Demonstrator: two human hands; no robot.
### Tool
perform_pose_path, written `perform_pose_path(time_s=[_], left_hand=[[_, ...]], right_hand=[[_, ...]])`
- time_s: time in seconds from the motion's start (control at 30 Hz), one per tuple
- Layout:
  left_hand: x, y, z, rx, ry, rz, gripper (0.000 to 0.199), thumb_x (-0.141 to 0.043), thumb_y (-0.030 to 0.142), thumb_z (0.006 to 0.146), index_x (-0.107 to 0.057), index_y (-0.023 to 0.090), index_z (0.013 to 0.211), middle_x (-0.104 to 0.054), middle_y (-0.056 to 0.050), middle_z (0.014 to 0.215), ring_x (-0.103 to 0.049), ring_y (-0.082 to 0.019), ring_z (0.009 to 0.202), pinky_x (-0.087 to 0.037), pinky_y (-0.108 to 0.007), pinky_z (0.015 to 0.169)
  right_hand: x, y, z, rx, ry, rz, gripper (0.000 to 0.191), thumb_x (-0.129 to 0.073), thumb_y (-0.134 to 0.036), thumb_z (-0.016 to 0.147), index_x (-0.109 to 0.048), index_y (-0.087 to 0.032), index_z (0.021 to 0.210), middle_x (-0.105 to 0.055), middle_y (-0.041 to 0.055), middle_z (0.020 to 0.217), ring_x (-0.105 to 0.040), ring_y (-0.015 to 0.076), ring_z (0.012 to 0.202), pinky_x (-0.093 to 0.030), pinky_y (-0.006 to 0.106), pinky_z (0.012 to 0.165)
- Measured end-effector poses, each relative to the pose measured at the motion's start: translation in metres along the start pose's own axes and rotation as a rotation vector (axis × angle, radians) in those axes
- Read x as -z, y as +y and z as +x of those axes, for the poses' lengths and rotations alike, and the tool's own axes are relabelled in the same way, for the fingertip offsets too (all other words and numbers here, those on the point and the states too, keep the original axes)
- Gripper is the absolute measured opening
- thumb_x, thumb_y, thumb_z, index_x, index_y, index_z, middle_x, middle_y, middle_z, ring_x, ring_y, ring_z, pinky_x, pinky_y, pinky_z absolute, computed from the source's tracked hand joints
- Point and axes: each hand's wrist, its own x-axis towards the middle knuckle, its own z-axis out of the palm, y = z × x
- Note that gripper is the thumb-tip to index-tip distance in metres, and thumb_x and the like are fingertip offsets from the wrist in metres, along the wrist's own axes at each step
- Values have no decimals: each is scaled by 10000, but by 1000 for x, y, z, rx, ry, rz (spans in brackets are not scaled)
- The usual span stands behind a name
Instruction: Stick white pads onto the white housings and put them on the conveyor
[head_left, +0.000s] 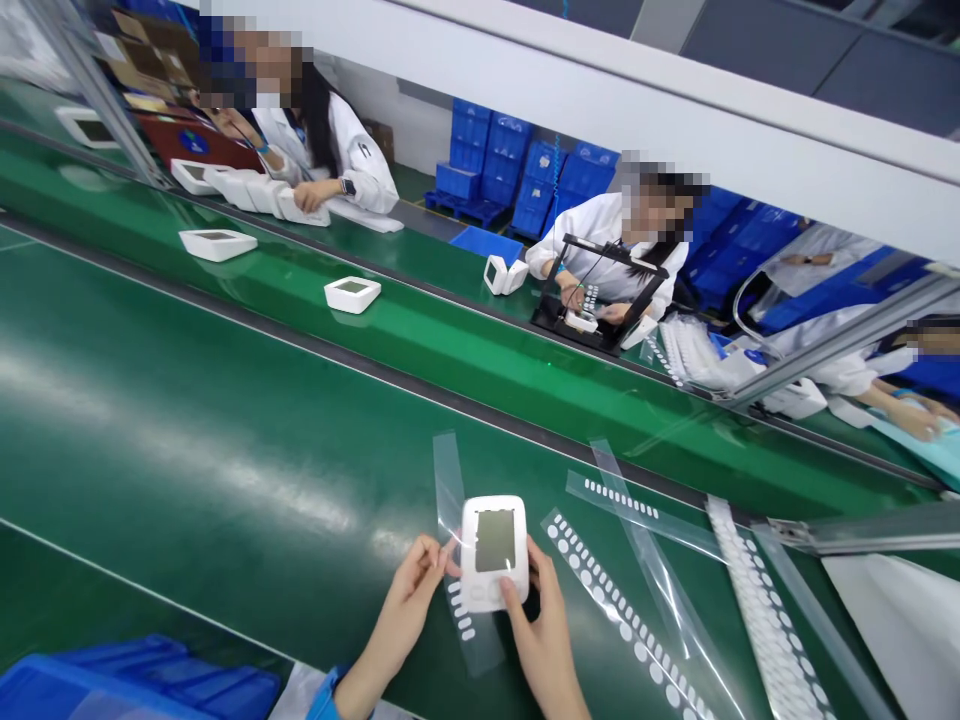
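My right hand [541,625] grips a white monitor with a grey screen [495,545], thumb on its lower front and fingers around its right side. The screen faces up toward me. At the monitor's left edge, my left hand [411,585] is closed, thumb and fingertips pinched together. Whatever those fingertips hold, if anything, is too small to make out. Under the monitor lies a clear strip with white oval stickers [461,615], partly covered by it. To the right, a longer sticker strip [622,615] with ovals and rounds lies on the green table [247,430].
More clear strips [675,590] and a stack of sticker sheets [765,610] lie at right. Blue bins [142,680] stand at lower left. Beyond the ledge, a green conveyor carries white monitors [352,294]. Co-workers [600,240] sit across it; one works at a black frame [577,335].
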Motion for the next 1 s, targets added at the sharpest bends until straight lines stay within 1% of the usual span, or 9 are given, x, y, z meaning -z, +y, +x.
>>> perform_pose_path(time_s=[0.1,0.17,0.2,0.3,0.37,0.47,0.6,0.83,1.0], left_hand=[[5,8,4,36,-34,-81,358,-663,486,822,-435,227,725,-631,12,687,-630,-220,975,-443,-294,882],[13,14,6,75,-73,-140,332,-665,460,832,-445,227,742,-627,16,703,-606,-238,1089,-438,-305,914],[17,16,5,87,-82,-159,321,-665,448,836,-448,228,750,-621,23,706,-612,-241,1092,-447,-304,904],[30,21,3,106,-56,-167,311,-672,431,837,-444,231,768,-618,43,695,-685,-233,926,-496,-298,812],[37,22,2,107,-27,-136,317,-690,428,822,-446,230,779,-640,42,699,-704,-225,831,-514,-313,794],[43,21,1,85,-13,-105,309,-700,424,814,-461,229,793,-663,31,682,-707,-225,794,-526,-338,809],[43,19,1,75,16,-106,311,-715,424,797,-477,224,791,-675,20,661,-706,-221,786,-532,-335,815],[43,17,1,52,7,-108,321,-717,433,794,-478,221,820,-677,22,670,-708,-212,761,-544,-329,798],[44,18,0,58,-12,-79,271,-664,400,851,-457,226,867,-662,33,681,-710,-204,745,-564,-319,746]], right_hand=[[-14,-2,-10,-40,35,9,591,-574,-411,885,-359,-245,1410,-463,99,1367,-547,258,1164,-524,330,894],[-21,-3,-12,-25,63,2,674,-602,-405,864,-295,-245,1441,-407,105,1414,-479,278,1245,-486,362,960],[-24,-3,-12,-12,68,-5,717,-613,-401,854,-256,-245,1457,-367,104,1443,-426,284,1292,-452,380,1003],[-30,-5,-10,-13,56,-39,805,-630,-395,831,-173,-257,1478,-261,87,1503,-299,282,1373,-348,415,1093],[-31,-7,-8,-39,49,-47,814,-631,-395,822,-162,-268,1474,-251,75,1506,-286,274,1379,-332,416,1103],[-28,-11,-4,-59,41,-33,818,-636,-388,802,-170,-268,1464,-268,70,1497,-307,261,1370,-340,401,1098],[-24,-16,2,-61,23,-54,866,-661,-351,754,-175,-240,1462,-268,78,1497,-303,259,1372,-306,394,1116],[-19,-18,9,-76,16,-41,919,-716,-302,688,-216,-213,1453,-322,96,1472,-355,273,1343,-340,379,1095],[-16,-14,11,-74,-39,111,769,-634,-354,809,-223,-231,1447,-386,112,1428,-466,257,1261,-437,385,1015]])
